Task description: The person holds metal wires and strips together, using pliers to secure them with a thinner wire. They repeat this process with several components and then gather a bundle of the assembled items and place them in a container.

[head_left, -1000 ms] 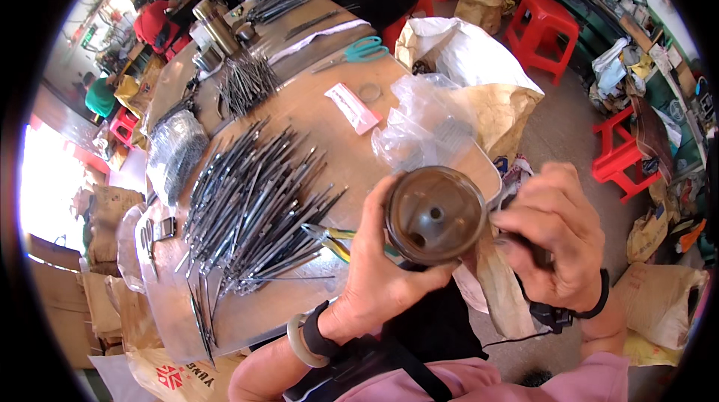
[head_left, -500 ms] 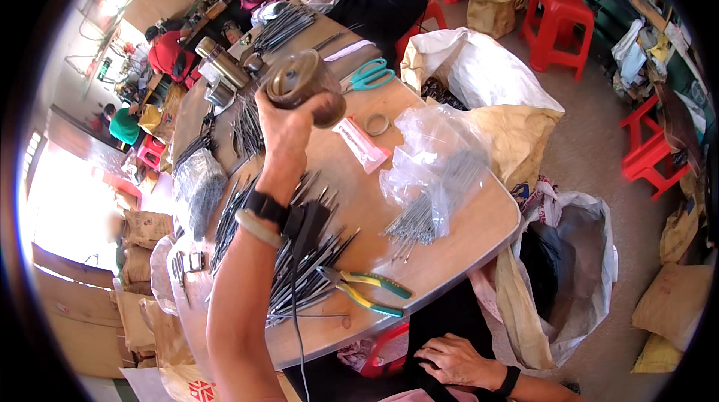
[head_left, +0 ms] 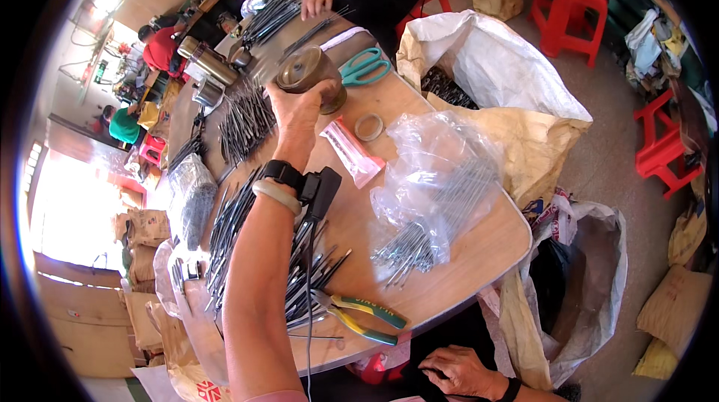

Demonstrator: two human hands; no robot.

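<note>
My left hand [head_left: 299, 113] reaches across the wooden table and is closed around a brown, round lidded jar [head_left: 305, 71], held upright near the table's middle. Whether the jar's base touches the table I cannot tell. Teal-handled scissors [head_left: 365, 68] lie just right of the jar, and a pink packet [head_left: 352, 153] lies nearer to me. Dark thin metal rods [head_left: 247, 126] are heaped left of my wrist. Low in the view, my right hand [head_left: 463, 372] rests on my dark-clothed lap, fingers loosely bent, with nothing visible in it.
Pliers with green and yellow handles [head_left: 371, 310] lie near the front edge. A clear plastic bag [head_left: 442, 170] holds more rods. Large open sacks [head_left: 509, 65] stand along the right side. A metal flask [head_left: 206, 63] stands far left. A person sits at the table's far end; red stools [head_left: 573, 8] stand behind.
My left hand has lowered the jar toward the table, beside the scissors. The far person's hand has come down onto the table by the rods. My right hand stays on my lap.
</note>
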